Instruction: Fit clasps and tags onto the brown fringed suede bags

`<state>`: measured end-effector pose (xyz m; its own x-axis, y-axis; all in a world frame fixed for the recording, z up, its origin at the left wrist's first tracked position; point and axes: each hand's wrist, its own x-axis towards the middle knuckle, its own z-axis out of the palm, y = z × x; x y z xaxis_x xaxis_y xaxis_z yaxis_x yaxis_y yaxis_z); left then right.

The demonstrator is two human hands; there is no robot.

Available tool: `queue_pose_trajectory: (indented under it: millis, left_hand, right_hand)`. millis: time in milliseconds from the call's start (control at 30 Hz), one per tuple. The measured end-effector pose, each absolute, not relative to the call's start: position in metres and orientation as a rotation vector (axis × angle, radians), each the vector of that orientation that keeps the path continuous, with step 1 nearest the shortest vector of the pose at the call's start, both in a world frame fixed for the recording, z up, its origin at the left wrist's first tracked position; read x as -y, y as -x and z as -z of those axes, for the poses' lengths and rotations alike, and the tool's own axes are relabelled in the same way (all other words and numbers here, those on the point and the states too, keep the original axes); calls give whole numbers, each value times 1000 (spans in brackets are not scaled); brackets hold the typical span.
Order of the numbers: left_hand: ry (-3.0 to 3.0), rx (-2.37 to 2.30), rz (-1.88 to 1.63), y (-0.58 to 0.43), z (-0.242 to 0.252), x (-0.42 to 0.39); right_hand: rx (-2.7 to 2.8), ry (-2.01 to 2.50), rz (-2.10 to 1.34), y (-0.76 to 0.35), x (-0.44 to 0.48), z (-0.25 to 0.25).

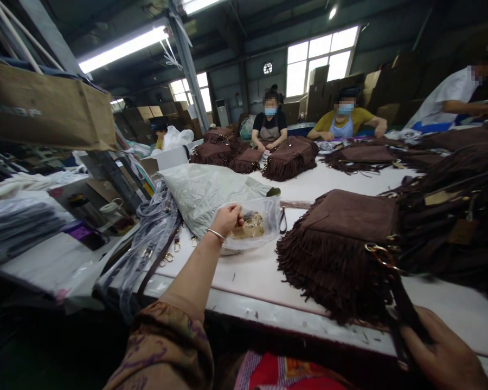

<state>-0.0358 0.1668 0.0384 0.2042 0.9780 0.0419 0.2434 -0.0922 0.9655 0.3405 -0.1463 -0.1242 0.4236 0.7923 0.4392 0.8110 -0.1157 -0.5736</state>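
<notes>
Gripping strap [407, 303] at edge [264, 315], right hand [443, 349], left hand [228, 218] clenched at pouch [271, 215], tabletop [246, 276] between

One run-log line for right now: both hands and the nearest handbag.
left hand: at clear plastic bag of tan tags | right hand: holding dark strap | brown fringed handbag: on white tabletop

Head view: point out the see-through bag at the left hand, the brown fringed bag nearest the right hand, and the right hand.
See-through bag [271, 216], head view: its clear wall.
Brown fringed bag [345, 215], head view: smooth upper panel.
Right hand [447, 351], head view: middle of the hand.
</notes>
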Motion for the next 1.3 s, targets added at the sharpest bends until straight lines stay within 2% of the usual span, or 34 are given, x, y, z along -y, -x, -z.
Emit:
queue_pose_trajectory:
  millis: [100,200,233,367,467,567,700,867,1000,1167,1300]
  left_hand:
    - [-1513,-1047,-994,24,-59,-139]
    - [-1528,-797,-937,0,-74,-99]
    - [-1546,-720,-905,-11,-76,-83]
    - [-1770,-621,-806,-55,-66,-11]
    - [-2087,-500,-860,-78,-44,33]
    - [-2268,-331,-875,-90,-22,58]
    - [-2250,-311,-849,-91,-9,68]
    - [-2289,-303,-686,-83,-24,57]
    - [-2223,-421,-847,-81,-46,40]
    - [-2312,-207,-765,-95,-49,32]
    - [-2368,-177,-816,-101,-38,28]
  right_hand:
    - [1344,1846,110,-335,153,99]
    - [1171,1806,135,-305,159,47]
    - [1135,1758,8,-291,160,28]
    - [994,1525,-869,-236,144,-21]
    - [764,1207,-1164,-216,128,-27]
    - [542,1138,-1122,-215,125,-22]
    - [576,1222,-1037,-222,132,-18]
    - [560,1144,-1047,-226,138,-16]
    - [651,1241,-1032,-230,141,-17]
    - [972,1522,-744,-235,142,-27]
    - [1064,1597,-680,-239,144,-28]
